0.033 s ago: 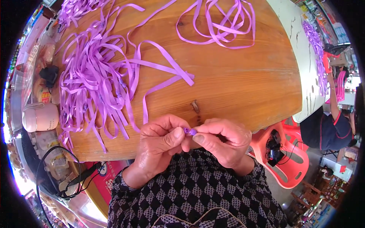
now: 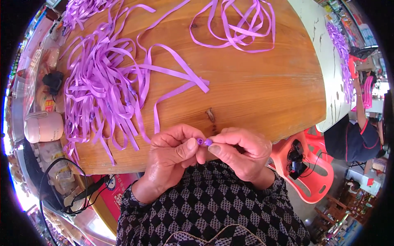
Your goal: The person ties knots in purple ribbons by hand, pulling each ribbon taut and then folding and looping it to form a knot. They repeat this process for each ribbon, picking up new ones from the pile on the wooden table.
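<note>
Purple bead [image 2: 204,142] sits pinched between both hands, left hand [image 2: 172,153] and right hand [image 2: 240,153] closed on it with thumb and forefinger, apparently to steady it. Ribbon pile [image 2: 102,90] lies beyond the left hand on the table [image 2: 254,94].

A red plastic chair [image 2: 312,172] is standing beside the wooden surface [image 2: 262,90], carrying a black tangle of cable [image 2: 296,160]. A pink lidded pot [image 2: 43,126] is sitting at the left, another person [image 2: 353,139] sitting at the right.
</note>
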The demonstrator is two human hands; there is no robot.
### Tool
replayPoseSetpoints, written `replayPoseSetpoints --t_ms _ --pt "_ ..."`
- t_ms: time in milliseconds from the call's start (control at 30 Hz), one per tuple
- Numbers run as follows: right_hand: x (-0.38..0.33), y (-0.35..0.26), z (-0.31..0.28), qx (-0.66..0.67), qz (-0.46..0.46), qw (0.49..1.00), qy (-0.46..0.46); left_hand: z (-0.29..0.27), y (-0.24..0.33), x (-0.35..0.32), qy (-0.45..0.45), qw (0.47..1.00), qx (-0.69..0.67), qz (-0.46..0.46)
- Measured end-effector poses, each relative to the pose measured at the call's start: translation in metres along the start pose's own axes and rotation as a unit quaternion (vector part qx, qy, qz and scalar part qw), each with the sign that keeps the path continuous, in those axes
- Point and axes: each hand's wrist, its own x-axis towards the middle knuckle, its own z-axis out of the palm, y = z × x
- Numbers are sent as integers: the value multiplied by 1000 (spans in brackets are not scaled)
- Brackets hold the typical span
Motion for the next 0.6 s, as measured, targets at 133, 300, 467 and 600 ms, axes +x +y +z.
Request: replayPoseSetpoints --t_ms 133,300,467,600 --pt "-1 4 -2 -21 -28 999 10 1 1 -1 -7 1000 16 7" --pt "-2 3 -4 -12 -22 1000 -4 9 -5 -1 48 993 65 91" --pt "-2 3 -7 16 17 999 -26 6 -3 -5 40 987 102 119" --pt "-1 3 -6 46 39 998 -25 2 -3 -8 13 982 141 123"
